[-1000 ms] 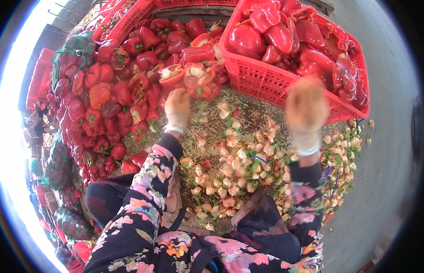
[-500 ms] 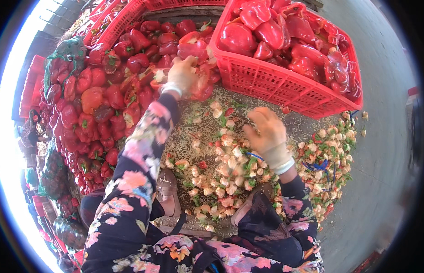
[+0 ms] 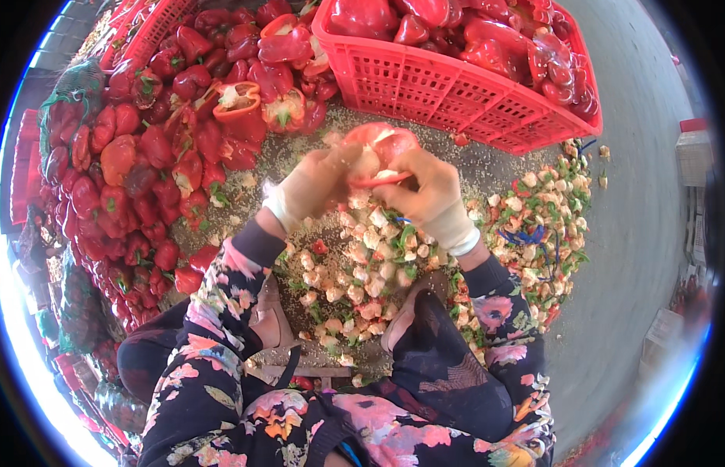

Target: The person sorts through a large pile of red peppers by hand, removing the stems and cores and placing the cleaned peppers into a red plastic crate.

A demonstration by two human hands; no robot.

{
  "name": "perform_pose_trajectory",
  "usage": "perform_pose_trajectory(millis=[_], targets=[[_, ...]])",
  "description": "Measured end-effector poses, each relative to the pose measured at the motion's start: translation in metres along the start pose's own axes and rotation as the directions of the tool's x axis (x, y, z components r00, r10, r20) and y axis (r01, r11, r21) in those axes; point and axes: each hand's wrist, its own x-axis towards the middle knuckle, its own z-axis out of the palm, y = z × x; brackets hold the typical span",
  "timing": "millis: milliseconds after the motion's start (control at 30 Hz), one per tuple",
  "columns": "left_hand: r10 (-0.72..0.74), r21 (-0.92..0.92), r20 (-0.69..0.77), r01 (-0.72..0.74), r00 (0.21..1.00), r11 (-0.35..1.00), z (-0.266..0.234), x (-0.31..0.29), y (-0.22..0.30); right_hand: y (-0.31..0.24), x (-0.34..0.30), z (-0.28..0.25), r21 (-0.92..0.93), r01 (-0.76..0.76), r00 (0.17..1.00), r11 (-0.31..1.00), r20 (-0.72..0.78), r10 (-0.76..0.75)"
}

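Note:
An opened red bell pepper is held up between my gloved hands, its pale inside showing. My left hand is closed on the pepper's left side, slightly blurred. My right hand pinches its lower right rim, fingertips at the pale flesh inside; whether they grip the core I cannot make out. Below the hands, a heap of cut-out pepper cores with green stems and scattered seeds lies on the floor between my shoes.
A red plastic crate full of opened peppers stands ahead to the right. A large pile of red peppers spreads on the left, beside a green net sack. More cores and blue string lie right.
My left hand has come back from the pepper pile with a pepper. My right hand has moved slightly left and now grips the pepper too. The view has shifted.

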Motion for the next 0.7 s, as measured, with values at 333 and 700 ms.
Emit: perform_pose_trajectory(millis=[333, 700], targets=[[0.116, -0.098, 0.197, -0.098, 0.974, 0.99, 0.044, -0.036, 0.009, -0.025, -0.017, -0.031, 0.532, -0.698, 0.71, 0.479, 0.427, 0.56], [0.082, -0.524, 0.212, 0.042, 0.974, 0.851, 0.083, -0.056, -0.013, -0.023, -0.04, -0.002, 0.645, -0.512, 0.767, 0.567, 0.046, 0.64]])
